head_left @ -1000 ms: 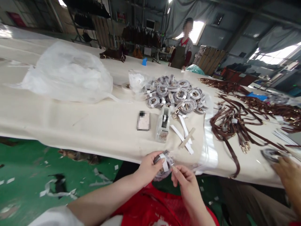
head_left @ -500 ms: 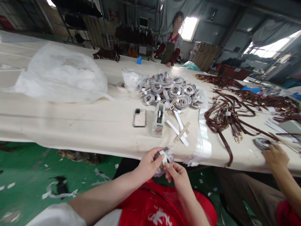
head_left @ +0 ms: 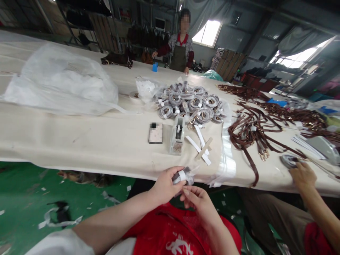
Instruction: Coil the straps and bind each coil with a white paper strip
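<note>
While I watch through the head camera, these are the readings I take.

Left hand: my left hand (head_left: 165,184) sits just below the table edge, forearm coming in from the lower left, fingers and thumb clamped around a wrapped strap coil (head_left: 183,176) with a white band across it.

Right hand: my right hand (head_left: 196,200) is palm up under the coil, fingers loosely curled, fingertips (head_left: 186,191) just at the coil's underside; I cannot tell whether they actually pinch it.

Coil position: held in the air in front of my red apron (head_left: 175,233), near the table's front edge, not resting on it.

Change: half a second ago the right fingertips were up against the white band; now that hand has dropped lower and opened more. The view has also drifted, so the table items sit a little further left in the picture.

Table: a long cream-covered table (head_left: 79,138). On it, a tape dispenser (head_left: 177,135) beside a small card (head_left: 155,132), loose white strips (head_left: 200,145), a heap of wrapped coils (head_left: 191,103), brown straps (head_left: 255,132) to the right and a big clear plastic bag (head_left: 61,85) to the left.

Others: a neighbour's hand (head_left: 302,173) rests on the table at far right, touching another coil; a person in an apron (head_left: 180,53) stands at the far side.

Room: green floor (head_left: 26,198) scattered with paper scraps, shelving and windows behind.
</note>
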Demonstrator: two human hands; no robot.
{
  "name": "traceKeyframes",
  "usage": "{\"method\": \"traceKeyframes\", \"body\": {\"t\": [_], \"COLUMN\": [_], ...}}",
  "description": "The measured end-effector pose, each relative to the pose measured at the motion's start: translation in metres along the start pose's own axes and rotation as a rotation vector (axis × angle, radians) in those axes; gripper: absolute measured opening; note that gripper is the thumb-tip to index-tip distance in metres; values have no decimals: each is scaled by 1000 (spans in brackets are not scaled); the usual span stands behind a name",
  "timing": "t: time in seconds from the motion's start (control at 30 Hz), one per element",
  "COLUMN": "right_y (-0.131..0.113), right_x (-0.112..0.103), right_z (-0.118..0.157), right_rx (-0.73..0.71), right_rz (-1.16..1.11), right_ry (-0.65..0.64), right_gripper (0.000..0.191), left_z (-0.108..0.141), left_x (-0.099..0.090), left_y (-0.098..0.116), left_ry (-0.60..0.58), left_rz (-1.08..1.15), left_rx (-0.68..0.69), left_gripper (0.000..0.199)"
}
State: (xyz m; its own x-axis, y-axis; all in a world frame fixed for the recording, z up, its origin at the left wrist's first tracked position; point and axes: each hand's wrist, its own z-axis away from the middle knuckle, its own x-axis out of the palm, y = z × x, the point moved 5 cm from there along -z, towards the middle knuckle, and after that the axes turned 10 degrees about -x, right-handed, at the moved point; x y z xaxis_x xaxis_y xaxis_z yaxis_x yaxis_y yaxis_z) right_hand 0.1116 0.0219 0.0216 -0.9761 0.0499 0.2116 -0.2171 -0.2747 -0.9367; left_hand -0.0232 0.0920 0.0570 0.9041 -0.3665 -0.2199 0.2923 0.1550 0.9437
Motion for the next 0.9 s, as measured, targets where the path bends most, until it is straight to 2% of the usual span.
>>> {"method": "traceKeyframes", "body": {"t": [0.13,0.3,0.43,0.5,0.57,0.67,0.8,0.9], "right_y": [5,7,-10,-21,-26,-23,-22,-25], "right_x": [0,-16,-33,-34,-29,-23,-21,-20], "right_z": [3,7,4,2,1,0,2,6], "right_rx": [62,95,-82,-216,-306,-339,-407,-449], "right_rz": [-7,183,286,275,246,241,419,572], "right_ry": [-37,-95,44,85,67,41,74,108], "right_gripper": [49,46,34,40,46,36,35,33], "left_z": [1,-1,-6,-5,-3,1,5,8], "left_x": [-5,-6,-3,2,6,6,1,2], "left_y": [6,-1,-13,-15,-14,-4,9,8], "left_ry": [16,-39,-101,-150,-210,-219,-121,-35], "left_rz": [-42,85,297,362,379,195,-328,-657], "left_rx": [59,42,-52,-96,-108,14,309,428], "left_gripper": [43,42,47,51,53,45,39,44]}}
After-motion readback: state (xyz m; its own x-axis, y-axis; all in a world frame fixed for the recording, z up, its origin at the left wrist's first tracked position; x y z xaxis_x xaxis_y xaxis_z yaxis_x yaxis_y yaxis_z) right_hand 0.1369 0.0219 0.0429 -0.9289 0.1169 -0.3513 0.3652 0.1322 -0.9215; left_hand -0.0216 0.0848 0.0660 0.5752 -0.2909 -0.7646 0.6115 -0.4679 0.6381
